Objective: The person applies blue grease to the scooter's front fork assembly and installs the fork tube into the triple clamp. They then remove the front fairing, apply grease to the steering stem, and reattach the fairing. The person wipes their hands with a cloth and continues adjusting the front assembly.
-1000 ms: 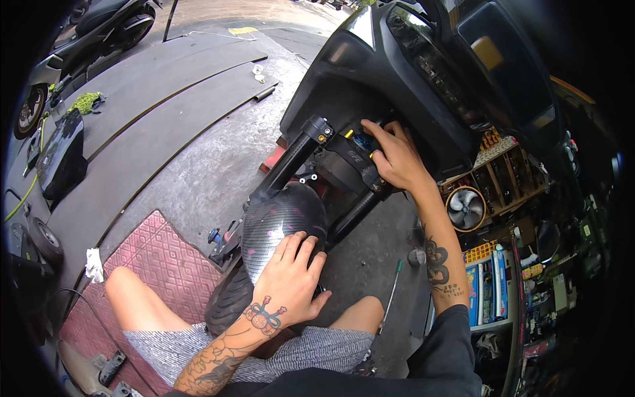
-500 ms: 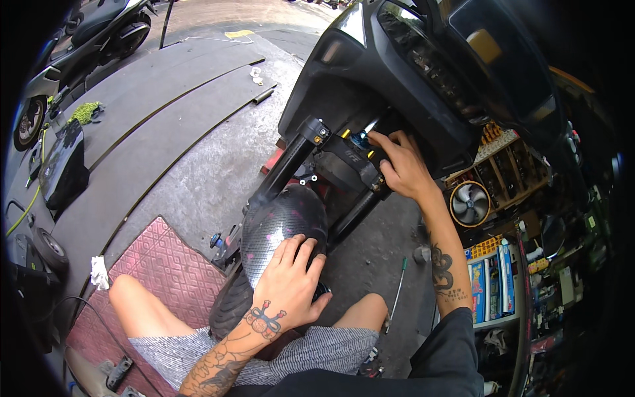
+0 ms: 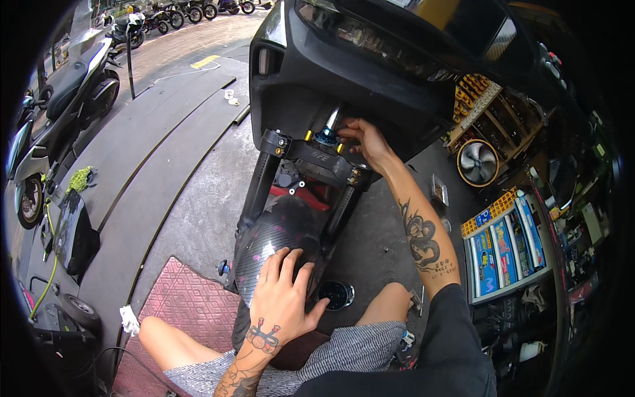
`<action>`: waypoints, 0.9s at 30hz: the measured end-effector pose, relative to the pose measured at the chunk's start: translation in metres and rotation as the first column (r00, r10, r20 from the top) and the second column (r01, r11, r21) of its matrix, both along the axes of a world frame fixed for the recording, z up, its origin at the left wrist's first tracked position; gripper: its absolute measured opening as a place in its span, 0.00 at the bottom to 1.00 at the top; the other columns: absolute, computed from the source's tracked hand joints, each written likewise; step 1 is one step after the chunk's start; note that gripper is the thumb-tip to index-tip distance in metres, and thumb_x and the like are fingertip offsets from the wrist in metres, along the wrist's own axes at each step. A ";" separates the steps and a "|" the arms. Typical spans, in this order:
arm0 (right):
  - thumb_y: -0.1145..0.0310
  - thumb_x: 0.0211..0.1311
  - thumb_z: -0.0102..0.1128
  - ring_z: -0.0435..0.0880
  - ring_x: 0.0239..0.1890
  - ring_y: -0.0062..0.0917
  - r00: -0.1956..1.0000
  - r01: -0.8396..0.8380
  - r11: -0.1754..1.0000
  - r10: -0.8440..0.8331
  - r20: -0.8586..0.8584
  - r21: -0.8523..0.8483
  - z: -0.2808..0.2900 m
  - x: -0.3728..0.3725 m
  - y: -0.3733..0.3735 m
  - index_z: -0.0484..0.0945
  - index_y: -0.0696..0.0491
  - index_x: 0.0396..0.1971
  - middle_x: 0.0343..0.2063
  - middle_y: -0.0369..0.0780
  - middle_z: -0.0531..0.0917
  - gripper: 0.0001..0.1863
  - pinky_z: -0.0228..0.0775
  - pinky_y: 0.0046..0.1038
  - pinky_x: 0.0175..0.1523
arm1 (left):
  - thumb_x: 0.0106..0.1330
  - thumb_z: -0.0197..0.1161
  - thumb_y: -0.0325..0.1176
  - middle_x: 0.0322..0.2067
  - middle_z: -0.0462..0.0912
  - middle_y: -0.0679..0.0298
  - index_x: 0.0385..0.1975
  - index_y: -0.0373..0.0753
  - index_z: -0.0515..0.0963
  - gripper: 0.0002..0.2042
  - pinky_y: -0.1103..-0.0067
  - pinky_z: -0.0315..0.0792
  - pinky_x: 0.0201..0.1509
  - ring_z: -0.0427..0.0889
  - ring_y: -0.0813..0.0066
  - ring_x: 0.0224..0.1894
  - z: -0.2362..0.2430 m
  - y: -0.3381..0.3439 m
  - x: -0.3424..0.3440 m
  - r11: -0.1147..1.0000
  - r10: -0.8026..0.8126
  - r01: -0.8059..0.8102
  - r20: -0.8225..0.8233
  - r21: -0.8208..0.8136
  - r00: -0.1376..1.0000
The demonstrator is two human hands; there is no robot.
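- Carbon-patterned black fender (image 3: 272, 228) lies under the left hand (image 3: 284, 296), fingers spread.
- Curled right hand (image 3: 368, 143) has uncovered the blue metal collar (image 3: 325, 137) at the silver tube's (image 3: 335, 117) base; whether it pinches anything, I cannot tell.

From over here, cam's a head-worn fisheye looking down and forward. Pretty close over the left hand (image 3: 281, 291), farther from the right hand (image 3: 370, 144), street (image 3: 228, 38) along its top edge.

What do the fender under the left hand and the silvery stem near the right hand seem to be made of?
Fender: glossy carbon fibre or lookalike plastic; the fine woven pattern and bright reflection leave both possible. Stem: probably polished metal, judging by its silvery shine.
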State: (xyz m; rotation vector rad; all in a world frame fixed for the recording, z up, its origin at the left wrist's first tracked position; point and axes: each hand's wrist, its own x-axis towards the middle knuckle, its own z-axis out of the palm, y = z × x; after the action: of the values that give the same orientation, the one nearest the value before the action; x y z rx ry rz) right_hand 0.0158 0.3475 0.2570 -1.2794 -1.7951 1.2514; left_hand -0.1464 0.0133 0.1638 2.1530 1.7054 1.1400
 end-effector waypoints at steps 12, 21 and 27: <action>0.42 0.77 0.33 0.75 0.66 0.34 0.932 -0.214 0.969 0.166 -0.323 -0.122 -0.033 0.029 0.018 0.63 0.61 0.76 0.65 0.54 0.79 0.42 0.66 0.41 0.66 | 0.49 0.80 0.45 0.62 0.77 0.55 0.52 0.39 0.83 0.29 0.55 0.67 0.72 0.71 0.46 0.68 0.011 0.006 0.013 0.995 0.061 -0.067 -0.082 -0.075 0.995; 0.43 0.82 0.38 0.76 0.70 0.33 0.959 -0.168 0.960 0.212 -0.186 0.226 -0.009 0.028 -0.023 0.67 0.60 0.74 0.69 0.50 0.77 0.38 0.59 0.38 0.75 | 0.48 0.79 0.45 0.61 0.78 0.56 0.53 0.40 0.83 0.30 0.55 0.67 0.72 0.72 0.47 0.68 0.016 0.007 0.022 0.990 0.099 -0.111 -0.135 -0.092 0.986; 0.48 0.84 0.40 0.80 0.65 0.29 0.960 -0.234 0.883 0.275 -0.044 0.406 -0.003 0.018 -0.025 0.75 0.61 0.68 0.54 0.47 0.89 0.33 0.60 0.33 0.75 | 0.48 0.79 0.45 0.61 0.79 0.56 0.53 0.40 0.83 0.30 0.55 0.68 0.72 0.72 0.48 0.68 0.016 0.007 0.022 0.989 0.109 -0.121 -0.132 -0.088 0.985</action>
State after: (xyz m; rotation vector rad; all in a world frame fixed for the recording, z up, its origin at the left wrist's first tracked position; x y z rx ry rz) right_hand 0.0343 0.3226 0.2543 -0.7573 -2.0598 0.9878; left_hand -0.1244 0.0204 0.1800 2.1348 1.9193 0.9443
